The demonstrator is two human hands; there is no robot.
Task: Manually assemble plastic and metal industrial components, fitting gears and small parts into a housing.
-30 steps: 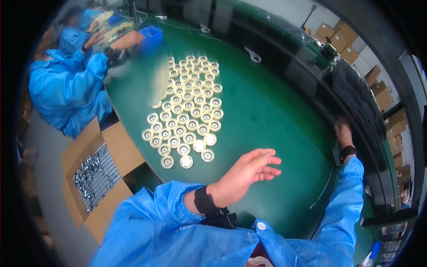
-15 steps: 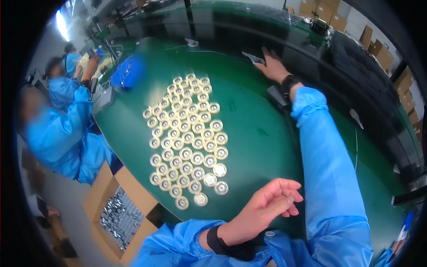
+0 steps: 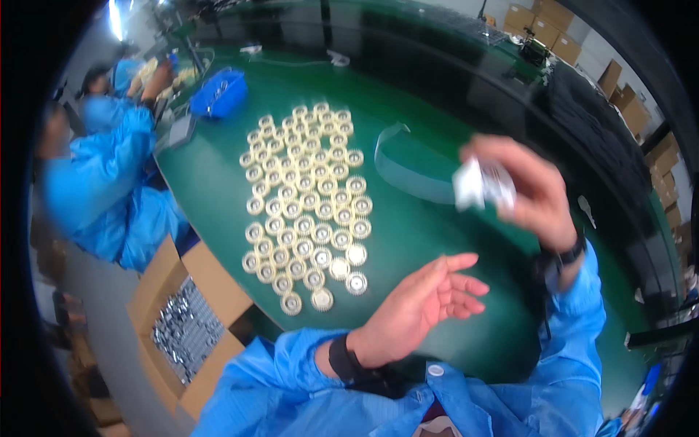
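One white, crumpled packet (image 3: pixel 475 186) is in the grasp of the person's right hand (image 3: pixel 528 186), above the green tabletop (image 3: pixel 422 233), fingers curled over it from the right; motion blurs its details. A clear, narrow strip (image 3: pixel 419 188) reaches leftward from the packet, its long axis running across the person's front before bending away from the body to a curled far end. Whether strip and packet are joined is hard to tell.

The relation that seems to matter most: the packet lies beyond the left hand (image 3: pixel 408 309) and to its right, with a gap between. The right hand is the nearer, already around it. The left hand is empty and relaxed, thumb and fingers loosely spread and pointing right, toward the space below the packet.

Left of the strip, and apart from it, spreads a large patch of cream toothed gears (image 3: pixel 309 200), most with grey centres; a few near the body show pale, plain faces. Farther left, beside the table edge, an open cardboard box (image 3: pixel 216 280) holds shiny metal parts (image 3: pixel 186 335). Beyond the gears sits a blue bin (image 3: pixel 218 93), near co-workers in blue smocks (image 3: pixel 102 197).
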